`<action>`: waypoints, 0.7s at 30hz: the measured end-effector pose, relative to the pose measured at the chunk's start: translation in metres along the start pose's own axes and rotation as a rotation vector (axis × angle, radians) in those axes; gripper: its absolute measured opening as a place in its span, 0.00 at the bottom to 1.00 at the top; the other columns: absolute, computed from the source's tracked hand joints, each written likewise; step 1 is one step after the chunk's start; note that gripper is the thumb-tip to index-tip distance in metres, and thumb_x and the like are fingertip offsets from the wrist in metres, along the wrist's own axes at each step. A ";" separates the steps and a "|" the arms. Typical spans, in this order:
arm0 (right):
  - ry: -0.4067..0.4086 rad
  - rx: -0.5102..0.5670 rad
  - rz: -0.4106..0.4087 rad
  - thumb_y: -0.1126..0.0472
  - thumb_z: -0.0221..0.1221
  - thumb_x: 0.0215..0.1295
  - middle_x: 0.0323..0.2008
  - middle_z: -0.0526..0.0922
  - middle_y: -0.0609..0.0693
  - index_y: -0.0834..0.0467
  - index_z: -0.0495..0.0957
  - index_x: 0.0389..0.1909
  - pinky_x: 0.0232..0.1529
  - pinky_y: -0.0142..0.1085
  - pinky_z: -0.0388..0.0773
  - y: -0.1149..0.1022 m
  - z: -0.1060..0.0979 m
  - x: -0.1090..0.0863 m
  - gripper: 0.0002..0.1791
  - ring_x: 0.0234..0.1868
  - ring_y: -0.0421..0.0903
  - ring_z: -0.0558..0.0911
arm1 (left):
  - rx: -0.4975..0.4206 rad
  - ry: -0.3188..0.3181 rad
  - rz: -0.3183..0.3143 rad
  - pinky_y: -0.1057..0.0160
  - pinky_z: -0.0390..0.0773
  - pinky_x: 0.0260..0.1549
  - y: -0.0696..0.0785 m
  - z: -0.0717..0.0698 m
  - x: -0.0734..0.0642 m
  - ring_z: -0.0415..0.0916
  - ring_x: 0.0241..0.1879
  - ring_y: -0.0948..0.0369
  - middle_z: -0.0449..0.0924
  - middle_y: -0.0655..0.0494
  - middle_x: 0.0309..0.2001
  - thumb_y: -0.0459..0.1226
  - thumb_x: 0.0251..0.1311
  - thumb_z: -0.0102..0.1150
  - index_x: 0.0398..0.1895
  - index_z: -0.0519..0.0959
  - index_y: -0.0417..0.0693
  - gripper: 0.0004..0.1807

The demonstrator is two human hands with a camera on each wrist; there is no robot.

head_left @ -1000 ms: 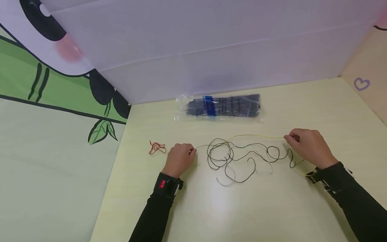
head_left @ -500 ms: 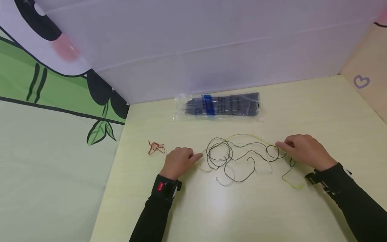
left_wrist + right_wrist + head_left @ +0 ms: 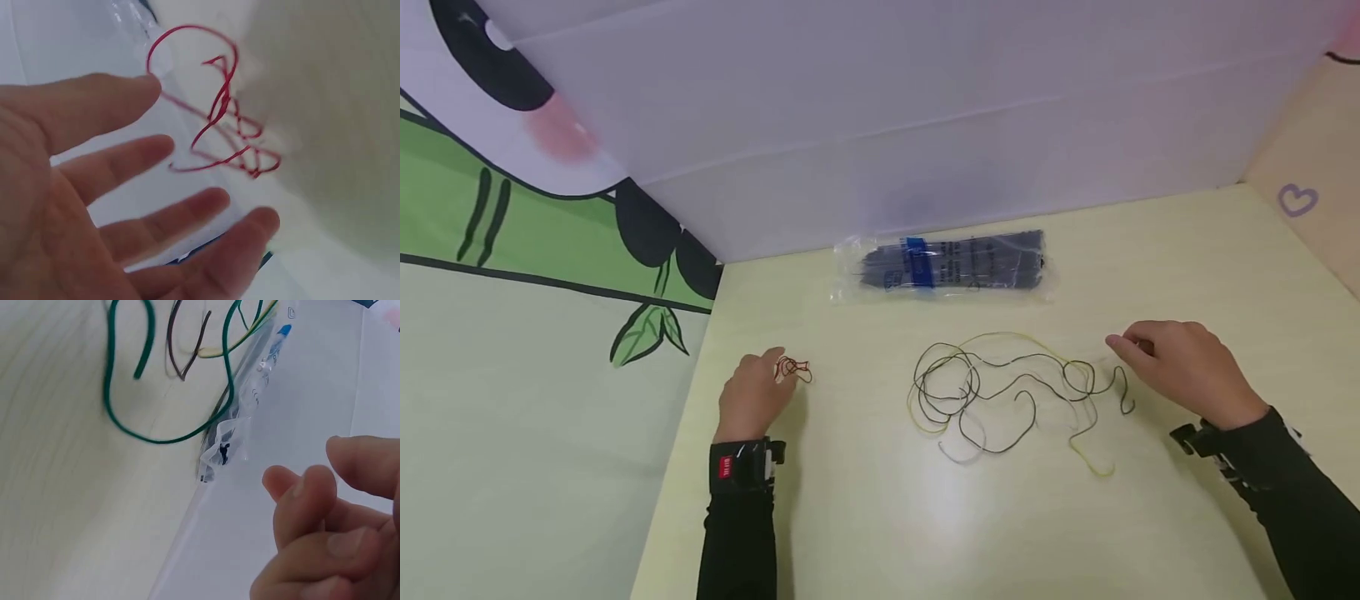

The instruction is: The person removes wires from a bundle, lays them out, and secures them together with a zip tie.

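My left hand point(image 3: 752, 396) is at a small tangle of red wire point(image 3: 792, 368) on the left of the table. The left wrist view shows its fingers point(image 3: 187, 215) spread beside the red wire point(image 3: 219, 112), not closed on it; whether the thumb tip touches a loop I cannot tell. My right hand point(image 3: 1187, 367) hovers right of a loose pile of dark green wire point(image 3: 966, 392) with a yellow wire point(image 3: 1015, 335) among it. In the right wrist view the fingers point(image 3: 306, 500) are loosely curled with nothing between them, apart from the green wire point(image 3: 229, 375).
A clear plastic bag of dark cable ties point(image 3: 955, 261) with a blue label lies at the back of the pale table point(image 3: 880, 533). Behind it rises a pale wall point(image 3: 925, 125). A patterned panel point(image 3: 535, 375) stands on the left.
Both hands have let go of the yellow wire, which now lies on the pile. My left hand has moved left to the red wire. My right hand has drawn slightly right.
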State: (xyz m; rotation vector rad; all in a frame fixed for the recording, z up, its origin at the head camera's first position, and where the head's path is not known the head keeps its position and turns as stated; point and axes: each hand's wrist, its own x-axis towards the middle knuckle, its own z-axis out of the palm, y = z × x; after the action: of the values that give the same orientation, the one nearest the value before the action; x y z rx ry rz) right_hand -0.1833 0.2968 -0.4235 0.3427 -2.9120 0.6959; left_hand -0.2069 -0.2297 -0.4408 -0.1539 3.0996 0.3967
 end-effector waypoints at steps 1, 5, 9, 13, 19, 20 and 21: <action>0.003 -0.001 -0.004 0.47 0.54 0.72 0.14 0.60 0.42 0.47 0.70 0.17 0.21 0.33 0.51 -0.001 0.000 0.001 0.21 0.15 0.37 0.57 | -0.013 -0.012 0.009 0.45 0.81 0.31 0.000 0.003 0.002 0.80 0.43 0.41 0.79 0.34 0.51 0.40 0.64 0.57 0.64 0.74 0.43 0.25; -0.003 0.002 -0.008 0.48 0.54 0.72 0.13 0.62 0.42 0.47 0.72 0.18 0.21 0.33 0.52 -0.006 0.002 0.003 0.19 0.15 0.37 0.59 | -0.051 0.043 0.032 0.58 0.75 0.21 0.004 0.015 0.014 0.79 0.30 0.50 0.85 0.42 0.42 0.35 0.62 0.60 0.50 0.83 0.43 0.14; 0.003 0.003 -0.051 0.50 0.55 0.71 0.13 0.63 0.40 0.47 0.76 0.22 0.21 0.31 0.53 -0.013 0.006 0.005 0.16 0.16 0.35 0.60 | -0.082 0.152 0.066 0.66 0.68 0.19 0.017 0.021 0.015 0.73 0.24 0.56 0.85 0.47 0.32 0.34 0.61 0.61 0.36 0.86 0.42 0.06; 0.029 0.027 -0.149 0.55 0.57 0.70 0.16 0.70 0.37 0.47 0.81 0.30 0.22 0.30 0.59 -0.028 0.011 0.010 0.08 0.16 0.32 0.63 | -0.149 0.264 0.221 0.64 0.73 0.20 0.053 0.014 0.000 0.76 0.24 0.58 0.85 0.51 0.28 0.35 0.61 0.62 0.33 0.86 0.43 0.06; 0.038 0.157 -0.267 0.57 0.59 0.69 0.26 0.79 0.37 0.46 0.83 0.38 0.28 0.31 0.69 -0.079 0.018 0.031 0.04 0.22 0.33 0.71 | -0.209 0.372 0.493 0.65 0.74 0.23 0.128 -0.003 -0.023 0.75 0.24 0.63 0.83 0.55 0.26 0.34 0.60 0.59 0.31 0.85 0.46 0.06; 0.034 0.177 -0.290 0.55 0.59 0.69 0.28 0.80 0.38 0.46 0.83 0.39 0.29 0.31 0.70 -0.088 0.019 0.034 0.04 0.24 0.34 0.72 | -0.219 0.379 0.529 0.66 0.74 0.23 0.138 -0.005 -0.025 0.74 0.24 0.64 0.82 0.57 0.26 0.34 0.60 0.58 0.31 0.84 0.47 0.05; 0.029 0.197 -0.312 0.54 0.59 0.69 0.29 0.80 0.38 0.46 0.83 0.40 0.30 0.31 0.71 -0.097 0.020 0.038 0.05 0.25 0.34 0.73 | -0.237 0.378 0.563 0.67 0.74 0.24 0.148 -0.007 -0.028 0.74 0.25 0.64 0.82 0.57 0.26 0.34 0.60 0.58 0.31 0.84 0.48 0.05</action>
State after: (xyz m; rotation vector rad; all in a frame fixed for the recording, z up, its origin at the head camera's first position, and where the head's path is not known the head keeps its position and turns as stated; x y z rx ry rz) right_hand -0.1973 0.1965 -0.3934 0.7806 -2.6781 0.9235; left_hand -0.1936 -0.0866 -0.3967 0.7432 3.4029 0.8306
